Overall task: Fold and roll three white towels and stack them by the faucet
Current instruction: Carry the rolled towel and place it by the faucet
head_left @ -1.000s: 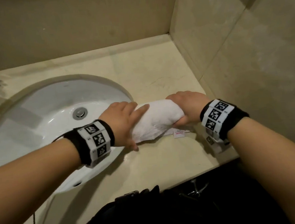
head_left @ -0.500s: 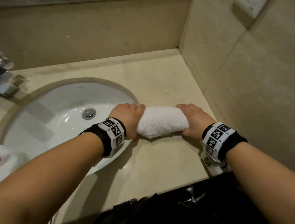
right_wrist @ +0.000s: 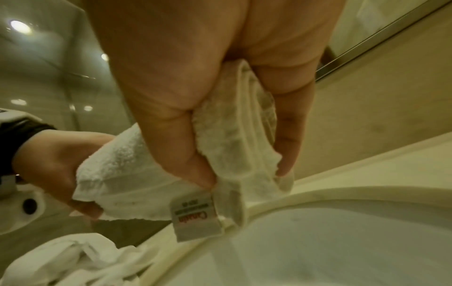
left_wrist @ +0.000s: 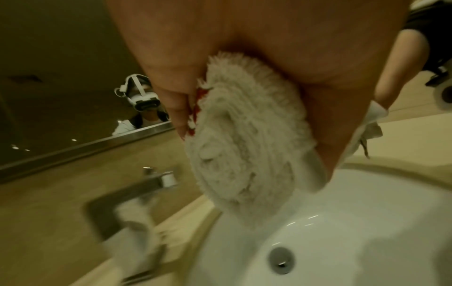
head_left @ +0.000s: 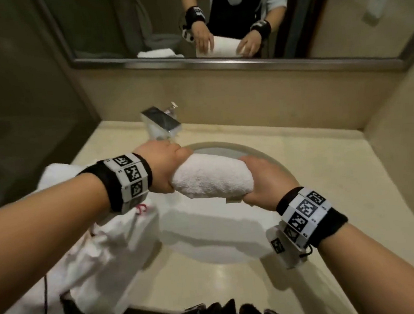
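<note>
Gripped at each end by the left hand [head_left: 163,169] and right hand [head_left: 264,180], fingers curled round it, the rolled white terry towel [head_left: 211,178] hangs above the white basin [head_left: 207,236] near the chrome faucet [head_left: 161,122], soft, light, likely to unroll unless both ends stay pinched

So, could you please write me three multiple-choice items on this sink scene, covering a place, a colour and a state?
1. Where is the rolled towel?
A. held over the sink basin
B. flat on the counter
C. on the floor

2. What colour is the lettering on the towel's tag?
A. blue
B. red
C. green

3. How is the towel held?
A. left hand only
B. draped on the faucet
C. left hand and right hand each grip an end

Answers: 1 A, the head view shows it above the basin; 2 B, the right wrist view shows red print; 3 C, fingers curl round both ends.
</note>
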### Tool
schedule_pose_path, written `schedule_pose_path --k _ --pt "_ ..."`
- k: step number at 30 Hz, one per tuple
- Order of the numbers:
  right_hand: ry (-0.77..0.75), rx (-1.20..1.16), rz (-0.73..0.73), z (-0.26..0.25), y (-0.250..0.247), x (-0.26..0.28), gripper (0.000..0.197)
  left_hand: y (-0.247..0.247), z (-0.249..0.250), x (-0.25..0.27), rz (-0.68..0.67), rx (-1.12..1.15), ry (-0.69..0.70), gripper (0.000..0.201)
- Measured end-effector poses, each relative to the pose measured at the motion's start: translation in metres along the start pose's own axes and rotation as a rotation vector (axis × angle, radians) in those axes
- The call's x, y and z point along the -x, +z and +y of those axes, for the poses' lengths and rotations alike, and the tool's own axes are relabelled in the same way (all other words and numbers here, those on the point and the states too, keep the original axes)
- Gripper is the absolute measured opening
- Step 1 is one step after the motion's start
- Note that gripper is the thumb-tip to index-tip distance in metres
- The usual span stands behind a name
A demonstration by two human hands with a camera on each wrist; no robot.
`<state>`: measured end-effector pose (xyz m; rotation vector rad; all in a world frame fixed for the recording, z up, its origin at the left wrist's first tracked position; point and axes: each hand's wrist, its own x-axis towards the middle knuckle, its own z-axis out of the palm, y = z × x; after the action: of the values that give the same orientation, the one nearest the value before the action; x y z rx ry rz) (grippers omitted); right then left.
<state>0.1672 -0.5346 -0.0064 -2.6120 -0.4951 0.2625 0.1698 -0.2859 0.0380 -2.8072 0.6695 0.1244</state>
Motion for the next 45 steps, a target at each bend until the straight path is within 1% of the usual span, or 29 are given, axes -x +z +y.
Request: schedule_pose_path --k 2,4,6,9,11,15,17,19,21,23,24,26,28,30,32,33,35,36,38,40,41,43,45 --pt "-0.053 -0.023 0.026 -0.045 0.014 -0.041 0.069 0.001 -0.057 0.011 -0.009 -0.011 -0.045 0.078" --pt "-0.079 -0.039 0.028 -0.092 0.034 -0.086 0.066 0.008 -0.115 0.023 -0.052 -0.04 -0.094 0.075" --pt "-0.082 -0.051 0.018 -0.135 0.059 -0.128 0.065 0.023 -0.17 0.031 -0.085 -0.091 -0.151 0.073" --pt "-0.07 -0.049 0.005 -0.185 0.089 -0.187 0.065 0.049 -0.239 0.033 -0.107 -0.136 -0.232 0.07" --pt "-0.036 -0.028 -0.002 -0.209 0.103 -0.222 0.066 0.067 -0.274 0.025 -0.097 -0.123 -0.267 0.069" --pt "0.023 0.008 -0.005 -0.234 0.121 -0.284 0.063 0.104 -0.318 -0.002 -0.024 -0.02 -0.349 0.064" --pt "0.067 0.017 -0.019 -0.237 0.127 -0.314 0.067 0.121 -0.334 -0.021 0.004 0.014 -0.385 0.062" --pt "0.101 0.042 -0.011 -0.235 0.132 -0.343 0.069 0.138 -0.346 -0.04 0.012 0.033 -0.423 0.06" --pt "0.115 0.075 0.0 -0.232 0.136 -0.368 0.07 0.153 -0.356 -0.057 0.009 0.047 -0.463 0.062" --pt "0.123 0.111 -0.01 -0.229 0.139 -0.386 0.07 0.164 -0.36 -0.069 -0.003 0.063 -0.49 0.067" --pt "0.139 0.119 -0.022 -0.227 0.143 -0.394 0.07 0.17 -0.361 -0.075 -0.009 0.071 -0.492 0.065" --pt "0.175 0.113 -0.041 -0.223 0.151 -0.399 0.075 0.178 -0.359 -0.081 -0.006 0.094 -0.488 0.056" --pt "0.183 0.119 -0.026 -0.223 0.157 -0.398 0.081 0.182 -0.356 -0.084 0.01 0.108 -0.513 0.052" --pt "0.188 0.15 -0.025 -0.225 0.159 -0.394 0.086 0.183 -0.355 -0.082 -0.01 0.119 -0.518 0.054" --pt "0.183 0.196 -0.02 -0.228 0.152 -0.387 0.09 0.179 -0.356 -0.075 -0.047 0.115 -0.491 0.061" --pt "0.171 0.224 -0.008 -0.23 0.146 -0.382 0.089 0.175 -0.357 -0.069 -0.061 0.126 -0.476 0.066" --pt "0.102 0.238 0.032 -0.237 0.13 -0.367 0.075 0.161 -0.356 -0.055 -0.081 0.17 -0.464 0.07" --pt "0.046 0.221 0.043 -0.241 0.12 -0.356 0.065 0.151 -0.353 -0.044 -0.074 0.2 -0.473 0.065" --pt "-0.069 0.166 0.018 -0.25 0.103 -0.333 0.052 0.133 -0.344 -0.026 -0.072 0.276 -0.51 0.053" --pt "-0.199 0.128 -0.046 -0.261 0.091 -0.298 0.044 0.115 -0.328 0.001 -0.074 0.36 -0.534 0.047" --pt "-0.265 0.111 -0.114 -0.267 0.089 -0.275 0.043 0.108 -0.317 0.02 -0.063 0.406 -0.538 0.045" --pt "-0.337 0.086 -0.302 -0.275 0.092 -0.236 0.053 0.098 -0.297 0.052 -0.031 0.486 -0.531 0.043" --pt "-0.373 0.126 -0.467 -0.281 0.106 -0.201 0.067 0.095 -0.272 0.09 -0.042 0.57 -0.536 0.047"
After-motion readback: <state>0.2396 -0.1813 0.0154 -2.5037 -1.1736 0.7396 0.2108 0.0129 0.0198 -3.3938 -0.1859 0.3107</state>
